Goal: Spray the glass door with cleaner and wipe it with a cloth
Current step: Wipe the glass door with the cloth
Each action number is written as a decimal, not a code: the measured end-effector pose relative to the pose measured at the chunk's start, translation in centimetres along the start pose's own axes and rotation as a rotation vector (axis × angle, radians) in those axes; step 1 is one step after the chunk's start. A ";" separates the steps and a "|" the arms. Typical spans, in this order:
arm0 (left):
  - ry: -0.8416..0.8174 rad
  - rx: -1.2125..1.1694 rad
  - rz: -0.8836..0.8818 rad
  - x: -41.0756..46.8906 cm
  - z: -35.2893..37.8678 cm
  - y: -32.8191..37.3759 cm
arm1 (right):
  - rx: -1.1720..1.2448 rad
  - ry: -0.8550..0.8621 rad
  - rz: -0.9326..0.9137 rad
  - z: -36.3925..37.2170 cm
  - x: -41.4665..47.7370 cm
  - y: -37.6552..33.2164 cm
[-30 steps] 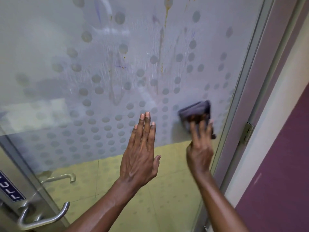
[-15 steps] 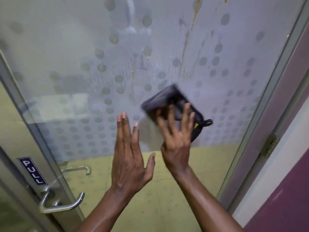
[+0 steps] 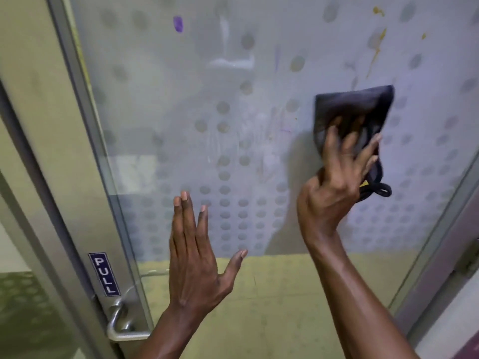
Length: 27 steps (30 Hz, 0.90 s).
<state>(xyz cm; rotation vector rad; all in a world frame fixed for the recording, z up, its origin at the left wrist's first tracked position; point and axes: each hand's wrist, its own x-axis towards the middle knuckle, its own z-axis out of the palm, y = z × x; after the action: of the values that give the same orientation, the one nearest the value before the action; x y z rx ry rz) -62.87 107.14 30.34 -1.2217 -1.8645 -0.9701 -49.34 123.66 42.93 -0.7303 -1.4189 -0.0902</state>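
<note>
The glass door (image 3: 233, 112) fills the view, frosted with rows of grey dots and marked with purple and yellow-brown smears and wet streaks. My right hand (image 3: 334, 182) presses a dark folded cloth (image 3: 350, 112) flat against the glass at the right of centre; a small loop hangs from the cloth's lower corner. My left hand (image 3: 197, 255) rests flat on the glass lower down, fingers up and thumb spread, holding nothing. No spray bottle is in view.
The door's metal stile (image 3: 85, 177) runs down the left with a blue "PULL" sign (image 3: 104, 273) and a steel lever handle (image 3: 121, 325). The hinge-side frame (image 3: 440, 268) stands at the right. Yellow-green floor shows through the clear lower glass.
My right hand has swept the cloth from the right edge to the left and then back up and right across the glass. My left hand stays pressed on the glass. The view has shifted left.
</note>
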 end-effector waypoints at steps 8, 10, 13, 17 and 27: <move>0.050 -0.124 0.022 0.1 -1.7 -2.4 | -0.093 -0.488 -0.514 -0.2 -12.7 -2.2; 0.073 -0.134 0.023 0.7 -2.3 -3.3 | -0.110 -0.479 -0.499 0.1 -12.5 -2.6; 0.105 -0.131 0.044 1.7 -3.1 -4.6 | -0.088 -0.354 -0.460 1.2 -8.9 -5.2; 0.106 -0.148 0.059 2.4 -3.4 -5.0 | -0.013 -0.163 -0.394 3.1 -0.2 -10.1; 0.124 -0.207 0.098 3.0 -4.5 -5.9 | -0.090 -0.323 -0.526 2.6 -7.1 -10.0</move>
<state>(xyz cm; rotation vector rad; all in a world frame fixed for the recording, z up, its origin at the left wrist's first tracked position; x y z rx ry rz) -68.73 102.90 33.80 -1.3282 -1.6244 -1.1799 -57.60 114.60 40.40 -0.4387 -1.9020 -0.4635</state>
